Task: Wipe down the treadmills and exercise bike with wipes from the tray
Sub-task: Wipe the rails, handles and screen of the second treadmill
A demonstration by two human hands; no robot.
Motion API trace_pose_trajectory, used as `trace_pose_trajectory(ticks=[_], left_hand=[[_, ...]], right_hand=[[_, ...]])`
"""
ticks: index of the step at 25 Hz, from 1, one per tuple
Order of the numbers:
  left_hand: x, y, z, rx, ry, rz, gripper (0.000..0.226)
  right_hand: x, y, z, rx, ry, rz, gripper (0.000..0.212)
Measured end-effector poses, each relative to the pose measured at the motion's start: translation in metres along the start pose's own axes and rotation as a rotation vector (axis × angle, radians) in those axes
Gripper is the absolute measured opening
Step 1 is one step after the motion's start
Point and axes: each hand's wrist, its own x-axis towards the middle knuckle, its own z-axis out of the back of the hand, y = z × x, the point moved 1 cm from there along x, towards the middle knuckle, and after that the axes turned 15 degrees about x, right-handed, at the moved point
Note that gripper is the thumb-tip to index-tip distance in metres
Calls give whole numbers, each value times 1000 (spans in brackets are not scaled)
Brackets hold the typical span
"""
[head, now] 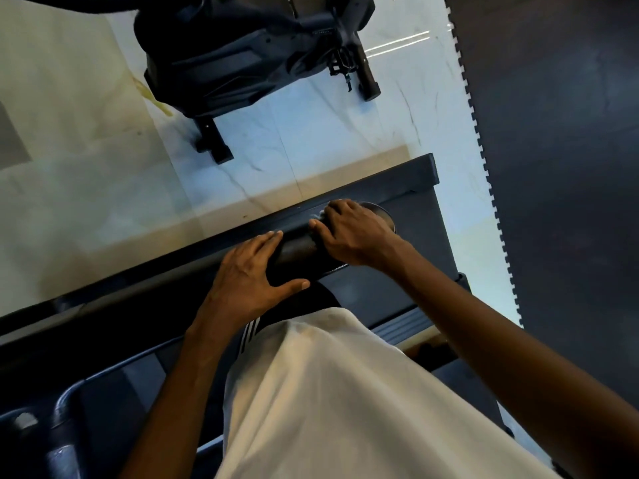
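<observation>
Resting on the dark handrail (298, 249) of the treadmill (420, 202), both hands sit close together, with a short bare stretch of rail between them. The left hand (245, 274) lies flat on the rail, its fingers straight and held together and its thumb spread wide toward the person's body; it grips nothing. The right hand (352, 233) is placed nearer the rail's end, its fingers curled over the top of the tube and its thumb tucked against the near side, so that it holds the handrail itself. A small pale streak shows on the rail just past its fingertips. Whether a wipe is under this hand cannot be told. Just beyond the right hand's knuckles is the rail's round end cap (378, 209).

The exercise bike (242, 53) stands well apart from the hands, on the pale marbled floor (311, 143) at the far side of the view. Its dark body fills the upper middle, with one foot bar pointing toward the treadmill. A dark mat (560, 160) with a toothed, jigsaw-like edge covers the floor along the right side, its edge running from the top down past the treadmill's corner.

The person's white shirt (328, 402) fills the lower middle of the view, and a strip of dark trousers (251, 331) with white stripes shows just above its hem, near the left wrist.
</observation>
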Motion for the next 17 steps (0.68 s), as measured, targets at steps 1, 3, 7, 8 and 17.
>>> trace_pose_trajectory(ticks=[1, 3, 7, 8, 17], left_hand=[[1, 0, 0, 5, -3, -2, 115], [1, 1, -3, 9, -37, -14, 118], [-1, 0, -6, 13, -94, -25, 113], [-1, 0, -6, 12, -94, -25, 112], [-2, 0, -7, -33, -150, -64, 94]], right_hand=[[10, 2, 0, -28, 45, 5, 101], [29, 6, -6, -80, 162, 68, 127], [46, 8, -1, -71, 290, -4, 104], [46, 9, 4, -56, 284, -53, 95], [-25, -38, 13, 75, -279, -83, 41]])
